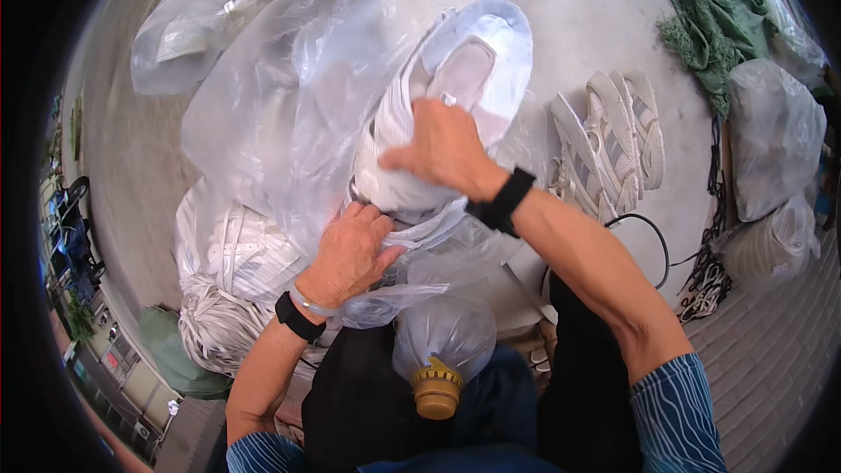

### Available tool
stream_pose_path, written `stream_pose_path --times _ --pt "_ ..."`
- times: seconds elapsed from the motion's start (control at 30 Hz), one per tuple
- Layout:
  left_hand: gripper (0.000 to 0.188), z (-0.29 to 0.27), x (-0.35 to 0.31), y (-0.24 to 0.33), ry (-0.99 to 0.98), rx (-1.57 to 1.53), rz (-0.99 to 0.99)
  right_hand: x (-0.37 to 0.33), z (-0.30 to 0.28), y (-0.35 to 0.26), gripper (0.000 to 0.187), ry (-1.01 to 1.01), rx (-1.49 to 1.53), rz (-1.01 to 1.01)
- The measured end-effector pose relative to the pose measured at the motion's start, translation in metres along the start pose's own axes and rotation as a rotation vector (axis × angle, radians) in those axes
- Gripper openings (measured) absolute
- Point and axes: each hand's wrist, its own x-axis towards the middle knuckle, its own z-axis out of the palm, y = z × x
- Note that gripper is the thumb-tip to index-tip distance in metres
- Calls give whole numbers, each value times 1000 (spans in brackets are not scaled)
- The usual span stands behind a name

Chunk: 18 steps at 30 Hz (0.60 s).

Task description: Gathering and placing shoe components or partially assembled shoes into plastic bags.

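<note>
A stack of white shoe uppers [385, 136] lies in front of me, its pale lining facing up at the far end. My right hand [442, 144] reaches over the stack, thumb out to the left and fingers curled over the opening's edge. At the near end, my left hand [350, 250] is bent round the rim of a clear plastic bag [289, 96], next to the uppers; its fingertips are partly hidden. The bag spreads out to the left of the stack. A clear plastic bottle [442, 342] with a yellow cap points toward me between my knees.
More light shoe uppers [609, 140] stand on the table at right. Bundled white laces or strips [228, 320] lie at lower left. Another bagged stack [201, 35] is at far left. Green cloth [714, 9], dark cords [710, 271] and wrapped bundles [775, 140] line the right side.
</note>
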Motion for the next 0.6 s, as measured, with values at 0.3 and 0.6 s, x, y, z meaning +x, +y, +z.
stream_pose_path --times 0.3,0.6 --pt "24 -1 -11 2 195 -246 -45 -10 4 6 59 -263 61 159" --pt "26 -16 -9 -7 199 -517 -301 -12 19 26 70 -259 394 280"
